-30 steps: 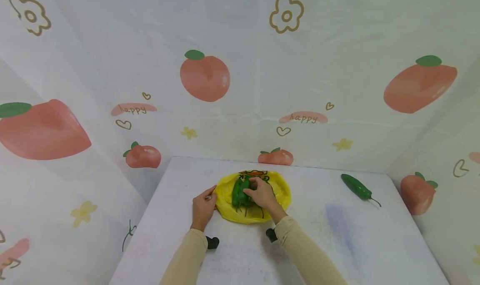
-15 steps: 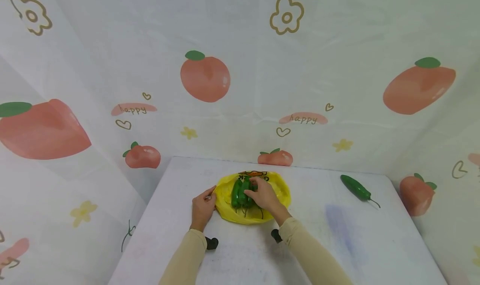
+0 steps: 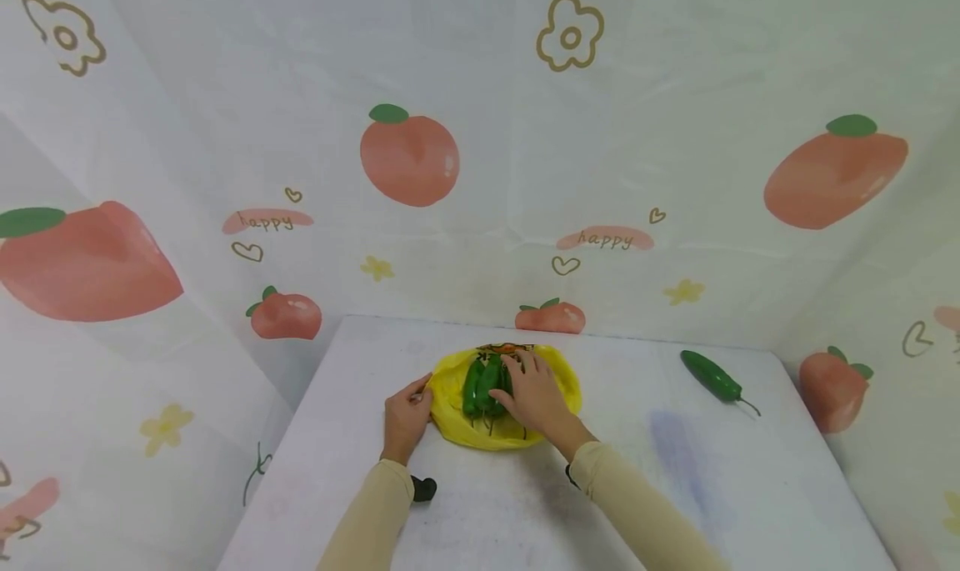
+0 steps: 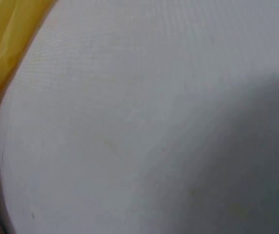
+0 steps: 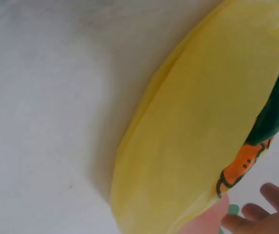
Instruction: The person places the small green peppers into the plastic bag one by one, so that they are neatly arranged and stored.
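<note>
In the head view, a yellow plastic bag [image 3: 448,392] with a printed drawing lies spread in a round on the table, its mouth facing up. Several green peppers [image 3: 491,385] with thin stems lie side by side inside it. My left hand [image 3: 407,419] pinches the bag's left edge. Over the right side of the peppers is my right hand [image 3: 542,398], its fingers loosely spread, hiding some of them. The right wrist view shows those fingers [image 5: 272,197] apart from the dark green pepper [image 5: 277,108] and the bag wall [image 5: 193,117].
Another green pepper [image 3: 711,376] lies alone near the back right of the white table [image 3: 480,513]. A printed curtain [image 3: 480,204] with fruit pictures encloses the back and sides. A dark object [image 3: 424,489] sits by the left wrist.
My right hand has loosened from the peppers, its fingers spreading and shifting slightly right. The left hand stays at the bag's edge.
</note>
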Motion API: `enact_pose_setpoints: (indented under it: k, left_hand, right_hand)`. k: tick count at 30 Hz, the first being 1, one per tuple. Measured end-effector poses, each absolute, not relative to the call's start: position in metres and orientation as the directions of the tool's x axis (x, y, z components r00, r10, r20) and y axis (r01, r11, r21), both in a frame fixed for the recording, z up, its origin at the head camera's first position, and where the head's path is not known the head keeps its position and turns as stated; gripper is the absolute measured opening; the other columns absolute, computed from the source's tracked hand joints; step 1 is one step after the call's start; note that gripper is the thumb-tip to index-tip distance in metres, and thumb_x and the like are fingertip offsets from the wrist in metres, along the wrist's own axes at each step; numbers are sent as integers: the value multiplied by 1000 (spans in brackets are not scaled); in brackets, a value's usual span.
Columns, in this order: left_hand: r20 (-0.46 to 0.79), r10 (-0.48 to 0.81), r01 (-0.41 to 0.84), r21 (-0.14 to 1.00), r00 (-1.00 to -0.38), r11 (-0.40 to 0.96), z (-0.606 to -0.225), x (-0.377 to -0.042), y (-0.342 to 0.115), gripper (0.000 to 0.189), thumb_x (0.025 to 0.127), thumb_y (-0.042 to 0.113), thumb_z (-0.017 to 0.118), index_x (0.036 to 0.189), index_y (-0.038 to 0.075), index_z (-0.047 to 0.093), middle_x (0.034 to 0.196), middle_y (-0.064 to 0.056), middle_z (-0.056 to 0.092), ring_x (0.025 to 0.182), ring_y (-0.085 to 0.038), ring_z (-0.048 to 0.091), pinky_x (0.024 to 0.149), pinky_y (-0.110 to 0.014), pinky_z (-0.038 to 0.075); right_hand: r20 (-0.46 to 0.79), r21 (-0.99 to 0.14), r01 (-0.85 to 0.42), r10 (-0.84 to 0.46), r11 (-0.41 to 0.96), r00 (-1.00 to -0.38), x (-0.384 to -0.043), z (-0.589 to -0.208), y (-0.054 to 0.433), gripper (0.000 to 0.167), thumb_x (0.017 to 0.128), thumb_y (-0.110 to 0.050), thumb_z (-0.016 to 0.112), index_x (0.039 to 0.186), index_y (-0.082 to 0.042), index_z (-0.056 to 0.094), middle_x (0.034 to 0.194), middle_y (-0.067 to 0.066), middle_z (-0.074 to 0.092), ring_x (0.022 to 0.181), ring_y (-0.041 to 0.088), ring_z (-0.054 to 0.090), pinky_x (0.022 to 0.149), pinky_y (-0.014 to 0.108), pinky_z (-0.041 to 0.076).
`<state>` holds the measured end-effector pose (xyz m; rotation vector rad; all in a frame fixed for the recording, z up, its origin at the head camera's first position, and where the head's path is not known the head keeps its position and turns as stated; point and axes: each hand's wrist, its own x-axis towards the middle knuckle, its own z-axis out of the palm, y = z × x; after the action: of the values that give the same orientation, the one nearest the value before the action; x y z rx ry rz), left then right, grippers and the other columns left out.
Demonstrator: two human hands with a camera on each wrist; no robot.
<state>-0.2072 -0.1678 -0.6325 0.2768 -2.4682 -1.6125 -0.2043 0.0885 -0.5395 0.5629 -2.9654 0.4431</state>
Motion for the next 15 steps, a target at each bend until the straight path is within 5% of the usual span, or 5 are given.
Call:
enact_pose_setpoints:
  k: [6, 15]
  left_hand:
    - [34, -249, -69, 916, -968, 395, -632, -206, -166, 31, 97, 24, 65, 125, 27, 75, 114, -7, 76, 59, -12, 63, 56, -22, 57]
    - [50, -252, -54, 920, -966, 389, -633, -209, -168, 32, 96, 25, 66, 127, 26, 74, 113, -9, 75, 60, -13, 61, 56, -21, 57]
  right_hand:
    - [119, -225, -360, -341, 905, -933, -204, -545, 103, 72, 100, -55, 53, 155, -10, 41, 159, 27, 35, 151, 51, 29, 121, 67, 28]
    - [185, -231, -318, -280, 920, -942, -211, -537, 122, 73, 99, -57, 54, 154, -10, 40, 157, 28, 36, 148, 54, 30, 118, 72, 28]
